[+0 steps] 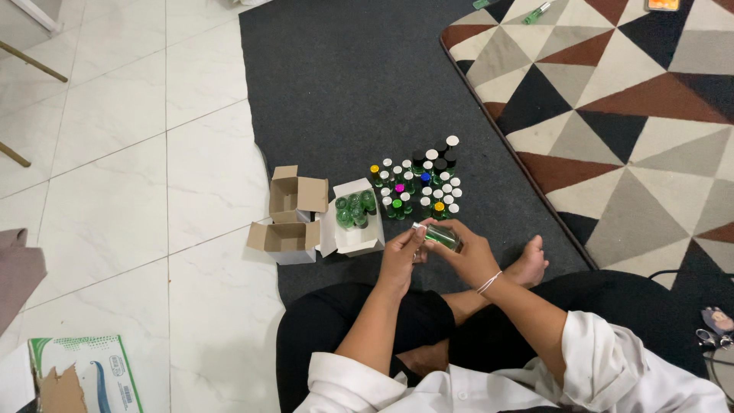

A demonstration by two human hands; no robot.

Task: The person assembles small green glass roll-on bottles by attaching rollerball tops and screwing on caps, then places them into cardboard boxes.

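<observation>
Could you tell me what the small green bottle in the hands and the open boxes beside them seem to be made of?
Small green bottle: see-through and glossy, probably glass or clear plastic. Open boxes: matte brown insides with folded flaps, apparently cardboard.

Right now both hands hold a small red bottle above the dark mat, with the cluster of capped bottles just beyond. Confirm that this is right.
Not quite: the bottle is green, not red, as the head view shows. The rest stands: the left hand and right hand hold it above the dark mat, with the cluster of capped bottles just beyond.
</observation>
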